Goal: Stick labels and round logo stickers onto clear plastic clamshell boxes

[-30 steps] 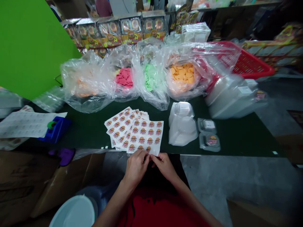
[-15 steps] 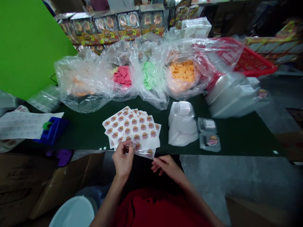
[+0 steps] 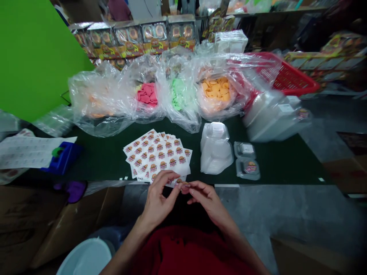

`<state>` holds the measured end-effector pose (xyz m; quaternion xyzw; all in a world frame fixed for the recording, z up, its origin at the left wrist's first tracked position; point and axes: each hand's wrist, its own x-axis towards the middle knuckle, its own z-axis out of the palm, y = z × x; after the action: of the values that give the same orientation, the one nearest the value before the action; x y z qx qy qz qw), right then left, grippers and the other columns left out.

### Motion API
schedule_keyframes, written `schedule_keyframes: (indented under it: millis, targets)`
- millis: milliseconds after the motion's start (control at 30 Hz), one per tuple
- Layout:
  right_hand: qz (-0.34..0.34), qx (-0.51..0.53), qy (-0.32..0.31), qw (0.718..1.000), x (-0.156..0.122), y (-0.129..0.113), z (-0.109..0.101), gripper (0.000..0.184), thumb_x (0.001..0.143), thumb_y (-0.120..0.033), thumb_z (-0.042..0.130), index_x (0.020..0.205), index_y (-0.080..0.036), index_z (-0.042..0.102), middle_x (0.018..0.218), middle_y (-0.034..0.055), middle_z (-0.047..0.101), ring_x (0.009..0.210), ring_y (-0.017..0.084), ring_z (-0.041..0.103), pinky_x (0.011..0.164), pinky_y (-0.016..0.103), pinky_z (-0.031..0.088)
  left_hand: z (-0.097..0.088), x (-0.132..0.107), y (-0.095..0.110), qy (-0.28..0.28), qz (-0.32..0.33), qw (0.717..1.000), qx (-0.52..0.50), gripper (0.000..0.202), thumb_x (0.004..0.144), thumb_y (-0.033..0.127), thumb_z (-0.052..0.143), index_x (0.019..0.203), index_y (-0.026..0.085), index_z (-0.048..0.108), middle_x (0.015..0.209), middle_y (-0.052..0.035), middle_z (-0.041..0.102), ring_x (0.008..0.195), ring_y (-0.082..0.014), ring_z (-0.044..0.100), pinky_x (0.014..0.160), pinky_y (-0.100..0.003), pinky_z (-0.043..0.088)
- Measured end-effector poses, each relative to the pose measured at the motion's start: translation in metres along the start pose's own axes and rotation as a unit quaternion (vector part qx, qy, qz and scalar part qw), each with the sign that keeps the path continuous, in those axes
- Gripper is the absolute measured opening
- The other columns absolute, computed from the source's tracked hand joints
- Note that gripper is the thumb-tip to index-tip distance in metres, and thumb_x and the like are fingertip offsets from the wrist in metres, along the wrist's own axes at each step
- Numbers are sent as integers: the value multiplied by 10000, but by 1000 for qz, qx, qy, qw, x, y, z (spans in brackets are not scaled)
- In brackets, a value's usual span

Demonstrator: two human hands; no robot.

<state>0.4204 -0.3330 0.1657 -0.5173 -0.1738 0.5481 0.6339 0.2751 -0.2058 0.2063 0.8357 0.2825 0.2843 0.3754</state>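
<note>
Between my two hands, at the table's front edge, is a small burger sticker (image 3: 186,186). My left hand (image 3: 161,196) pinches its left side between thumb and fingers. From the other side, the fingertips of my right hand (image 3: 207,199) close on the sticker too. Just beyond them lie fanned sheets of burger stickers (image 3: 160,154), the lowest part partly covered by my left hand. To the right stand a stack of clear plastic clamshell boxes (image 3: 217,151) and a closed clear box (image 3: 248,168) with a burger sticker on its lid.
Clear bags of orange (image 3: 216,89), green (image 3: 177,95) and pink pieces (image 3: 147,94) line the table's back. A red basket (image 3: 298,78) and more plastic boxes (image 3: 272,116) stand right. A blue tape dispenser (image 3: 64,156) is at left, with a pale bucket (image 3: 86,258) below.
My left hand has moved right and toward me, away from the sheets, and now meets my right hand. A single sticker is now between their fingers. The view has shifted slightly.
</note>
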Motion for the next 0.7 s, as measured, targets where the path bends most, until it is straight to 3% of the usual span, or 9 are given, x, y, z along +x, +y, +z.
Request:
schedule_keyframes:
  millis: [100,167,267,367,433,533,700]
  targets:
    - [-6,7,0,1000,-4,-5,2,292,849,-479,821,1034,-253,811,1052,69,793,1023,258,743,722,314,621,-8,16,3,-55,28,998,-4,183,982,300,704,1156,246,724,1164,-79,724,1103,-233,679,986,-391,548]
    - [-11,13,-1,1000,-6,-8,4,280,852,-477,818,1018,-251,813,1031,65,791,1010,253,740,726,315,620,-8,23,5,-92,40,995,-13,108,1006,304,673,1068,238,733,1083,-66,731,1057,-224,678,972,-386,534]
    - [-22,26,-4,999,-9,-14,5,270,853,-475,819,996,-246,815,1004,63,792,975,240,736,725,312,614,-5,32,10,-140,40,989,-30,196,1051,314,595,916,216,699,951,-50,716,945,-203,669,897,-352,525]
    - [-31,61,-8,998,-13,-22,1,379,857,-454,821,1188,-273,788,1068,68,797,997,237,733,734,312,609,-3,48,22,-127,47,990,-46,202,1058,301,571,912,203,670,936,-45,706,906,-185,659,855,-313,515]
    - [-38,88,1,995,-16,-28,-5,496,861,-437,824,1327,-298,730,1116,74,796,1022,239,734,752,318,606,-1,66,35,-95,51,992,-69,183,1052,305,578,938,195,671,931,-44,708,878,-176,657,826,-293,512]
    - [-55,97,31,993,-21,-33,-17,474,853,-443,838,1292,-282,754,1097,83,798,1022,241,735,765,321,596,5,101,60,-66,57,991,-103,189,1022,346,628,952,185,698,896,-39,719,832,-172,656,771,-277,504]
    - [-67,90,55,992,-25,-26,-37,391,855,-497,843,1164,-258,811,1047,85,797,1000,231,727,781,330,583,30,159,85,-164,58,975,-138,234,959,383,702,912,160,752,858,-43,753,798,-176,666,744,-273,505]
